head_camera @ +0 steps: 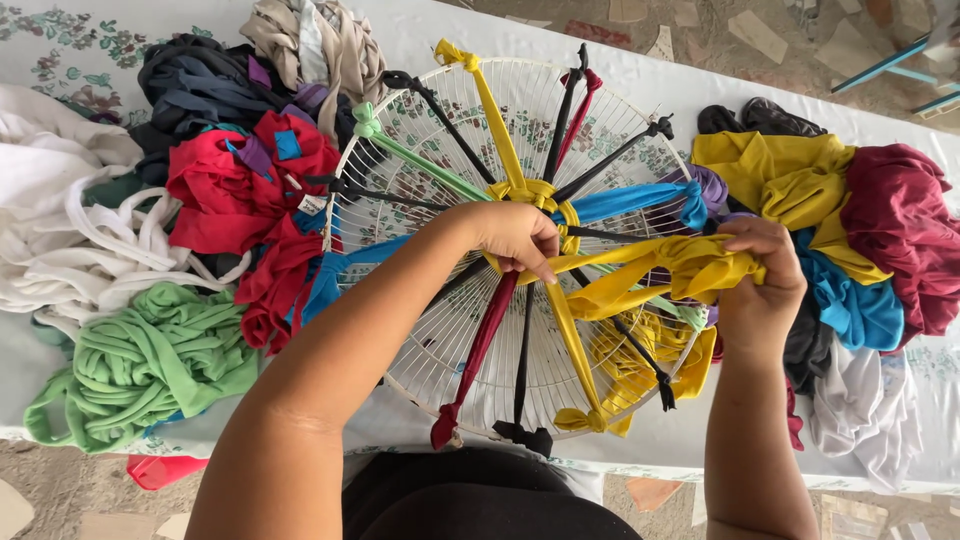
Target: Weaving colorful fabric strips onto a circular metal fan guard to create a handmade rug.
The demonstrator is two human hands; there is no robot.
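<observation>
yellow fabric strip [660,270] gripped in right hand [760,275], left hand [515,235] pinching it at wire fan guard [400,150] hub (white label [312,204] on red cloth [240,195])

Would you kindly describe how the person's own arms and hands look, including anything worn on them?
Both arms are bare from above the elbow down: no sleeves, gloves, watch or bracelets show. The left hand and right hand carry no rings that can be made out. The fingernails look short and unpainted, though they are small in this view. A dark garment covers the torso at the bottom edge.
</observation>
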